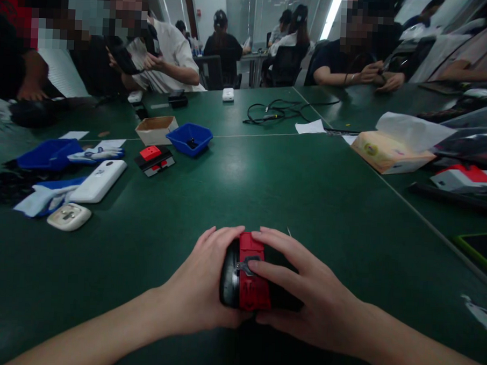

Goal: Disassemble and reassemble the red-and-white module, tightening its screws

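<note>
A small red-and-black device (250, 290) with a metal clip-like piece on its top is between my two hands, low over the green table (226, 198). My left hand (201, 280) wraps round the black, rounded side, thumb below and fingers above. From the other side my right hand (311, 285) grips the red part. One right finger presses on the metal piece, while another lies along the far red edge. The device's underside is hidden, and its exact kind cannot be made out.
To the left are a white power bank (100, 181), a white earbud case (69, 217), gloves (51, 195), and a red-and-black part (154, 160). Behind stand a blue bin (191, 140) and a cardboard box (156, 130). Tissues (390, 151) lie right; people sit across.
</note>
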Available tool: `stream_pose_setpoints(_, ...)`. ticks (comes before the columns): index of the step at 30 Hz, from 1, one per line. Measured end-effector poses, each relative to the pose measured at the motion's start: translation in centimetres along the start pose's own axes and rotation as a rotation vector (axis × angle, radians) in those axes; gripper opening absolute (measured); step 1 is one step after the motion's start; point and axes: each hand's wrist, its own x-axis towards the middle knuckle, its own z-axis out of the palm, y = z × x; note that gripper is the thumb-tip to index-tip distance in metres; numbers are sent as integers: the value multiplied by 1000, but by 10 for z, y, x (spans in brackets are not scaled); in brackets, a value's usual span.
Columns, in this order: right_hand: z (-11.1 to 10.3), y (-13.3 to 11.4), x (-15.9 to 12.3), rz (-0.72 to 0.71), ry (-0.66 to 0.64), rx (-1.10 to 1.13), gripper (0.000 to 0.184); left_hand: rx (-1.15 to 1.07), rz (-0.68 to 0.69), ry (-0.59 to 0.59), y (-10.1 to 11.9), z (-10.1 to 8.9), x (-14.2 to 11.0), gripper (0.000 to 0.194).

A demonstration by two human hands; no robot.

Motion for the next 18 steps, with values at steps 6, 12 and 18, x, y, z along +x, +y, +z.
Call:
stream_pose_setpoints(6,-2,-1,0,35,-12,61,53,-219,-54,31,5,-4,-1,116)
stream_pose_setpoints(12,-1,2,0,86,29,131,62,-370,-86,85,12,-2,1,101)
stream_pose_setpoints(18,3,9,-3,112,59,194,72,-638,-131,91,14,4,0,101)
